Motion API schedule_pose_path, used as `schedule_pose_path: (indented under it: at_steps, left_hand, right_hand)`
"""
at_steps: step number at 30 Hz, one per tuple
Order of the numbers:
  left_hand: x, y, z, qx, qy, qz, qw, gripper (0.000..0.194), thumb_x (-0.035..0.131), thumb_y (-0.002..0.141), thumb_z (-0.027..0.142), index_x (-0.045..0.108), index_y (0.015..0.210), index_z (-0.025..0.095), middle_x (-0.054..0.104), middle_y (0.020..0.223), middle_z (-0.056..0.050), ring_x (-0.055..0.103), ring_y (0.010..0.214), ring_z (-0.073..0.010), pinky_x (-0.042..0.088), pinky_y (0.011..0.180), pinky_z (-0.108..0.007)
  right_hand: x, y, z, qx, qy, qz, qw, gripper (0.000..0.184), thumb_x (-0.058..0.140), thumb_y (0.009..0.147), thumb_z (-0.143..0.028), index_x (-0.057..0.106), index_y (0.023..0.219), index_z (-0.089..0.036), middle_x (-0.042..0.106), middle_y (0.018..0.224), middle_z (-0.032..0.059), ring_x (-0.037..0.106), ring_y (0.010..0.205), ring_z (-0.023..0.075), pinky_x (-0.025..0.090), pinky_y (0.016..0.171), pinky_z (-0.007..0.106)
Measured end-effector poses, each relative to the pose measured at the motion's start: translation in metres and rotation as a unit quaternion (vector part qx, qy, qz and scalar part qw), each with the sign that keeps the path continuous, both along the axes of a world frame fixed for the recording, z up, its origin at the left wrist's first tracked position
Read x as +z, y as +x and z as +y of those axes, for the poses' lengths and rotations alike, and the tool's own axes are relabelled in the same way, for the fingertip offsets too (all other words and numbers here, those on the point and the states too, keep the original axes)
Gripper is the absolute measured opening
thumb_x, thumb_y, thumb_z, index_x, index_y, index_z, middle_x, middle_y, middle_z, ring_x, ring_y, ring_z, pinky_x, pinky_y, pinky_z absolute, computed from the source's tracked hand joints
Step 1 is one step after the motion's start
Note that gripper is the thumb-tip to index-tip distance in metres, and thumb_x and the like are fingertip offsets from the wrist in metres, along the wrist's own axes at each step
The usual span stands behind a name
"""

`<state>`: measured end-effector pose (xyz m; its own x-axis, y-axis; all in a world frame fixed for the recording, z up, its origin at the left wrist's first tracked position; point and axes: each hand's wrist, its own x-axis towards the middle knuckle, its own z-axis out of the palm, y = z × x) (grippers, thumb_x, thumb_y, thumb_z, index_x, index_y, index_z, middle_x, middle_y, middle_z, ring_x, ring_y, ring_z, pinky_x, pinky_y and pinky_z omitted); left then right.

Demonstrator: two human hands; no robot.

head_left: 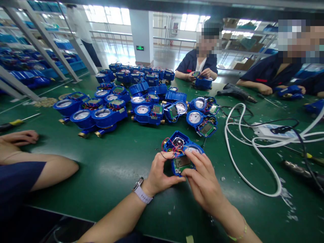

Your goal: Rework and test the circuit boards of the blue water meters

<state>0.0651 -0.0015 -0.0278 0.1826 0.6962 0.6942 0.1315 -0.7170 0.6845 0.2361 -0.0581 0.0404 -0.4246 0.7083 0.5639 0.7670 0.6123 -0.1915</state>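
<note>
Between my hands is a blue water meter (180, 139) with its electronics housing uncovered, showing red wires and a round dial. A green circuit board with a small LCD (182, 162) faces me at its near side. My left hand (160, 172), with a watch on the wrist, grips the meter's left side, thumb along the bottom edge. My right hand (202, 175) closes over the right side, fingers across the dial and thumb at the board's lower edge. Just beyond lies another opened meter (196, 118) with its display showing.
Several blue water meters (101, 116) crowd the far middle of the green table (113, 182). White cable (229, 145), a power strip (274, 131) and a heat gun (235, 91) lie right. A screwdriver (17, 122) and another person's arm (50, 168) are left. Co-workers handle meters opposite.
</note>
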Motion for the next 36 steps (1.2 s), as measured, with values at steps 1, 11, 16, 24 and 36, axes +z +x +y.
schedule_pose_path:
  at_steps: [1, 11, 16, 24, 36]
  left_hand:
    - [0.001, -0.001, 0.0, -0.009, -0.001, 0.002, 1.0, 0.072, 0.081, 0.066, 0.046, 0.046, 0.124, 0.023, 0.063, 0.11, -0.01, 0.063, 0.104, -0.0271, 0.051, 0.091, -0.043]
    - [0.011, 0.001, -0.004, -0.009, -0.064, 0.031, 0.997, 0.067, 0.078, 0.071, 0.036, 0.046, 0.129, 0.025, 0.06, 0.122, -0.011, 0.057, 0.114, -0.0293, 0.044, 0.099, -0.045]
    - [0.019, 0.02, -0.005, 0.05, -0.236, -0.123, 0.963, 0.063, 0.079, 0.069, 0.038, 0.048, 0.122, 0.021, 0.056, 0.124, -0.01, 0.054, 0.118, -0.0281, 0.041, 0.103, -0.042]
    - [0.032, 0.041, 0.014, 0.074, -0.258, -0.133, 0.954, 0.053, 0.075, 0.073, 0.038, 0.051, 0.117, 0.022, 0.06, 0.117, -0.008, 0.057, 0.111, -0.0242, 0.042, 0.099, -0.039]
    - [0.049, 0.005, 0.027, -0.133, -0.287, -0.14, 0.938, 0.052, 0.044, 0.092, 0.05, 0.048, 0.131, 0.015, 0.063, 0.124, -0.014, 0.061, 0.11, -0.026, 0.047, 0.095, -0.039]
  right_hand:
    - [0.001, 0.0, 0.0, -0.002, -0.007, -0.002, 1.0, 0.02, 0.044, 0.091, -0.003, 0.055, 0.095, -0.02, 0.039, 0.146, 0.0124, 0.031, 0.136, 0.0294, 0.027, 0.109, 0.055]
    - [0.0, 0.004, -0.004, -0.082, -0.015, 0.108, 0.991, 0.018, 0.052, 0.093, -0.016, 0.05, 0.11, -0.022, 0.037, 0.145, 0.014, 0.034, 0.135, 0.0286, 0.033, 0.107, 0.052]
    - [-0.006, 0.004, -0.001, -0.151, -0.058, 0.191, 0.968, 0.055, 0.056, 0.093, -0.03, 0.032, 0.142, -0.021, 0.043, 0.14, 0.0156, 0.042, 0.13, 0.0271, 0.038, 0.105, 0.049]
    - [-0.004, 0.004, 0.022, -0.138, -0.127, 0.212, 0.959, 0.074, 0.068, 0.083, -0.041, 0.034, 0.144, -0.018, 0.044, 0.143, 0.0141, 0.043, 0.128, 0.0294, 0.036, 0.107, 0.049]
    - [0.037, -0.004, 0.015, -0.02, -0.227, 0.27, 0.936, 0.054, 0.046, 0.095, -0.028, 0.027, 0.144, -0.019, 0.054, 0.131, 0.0166, 0.066, 0.073, 0.0133, 0.057, 0.068, 0.028]
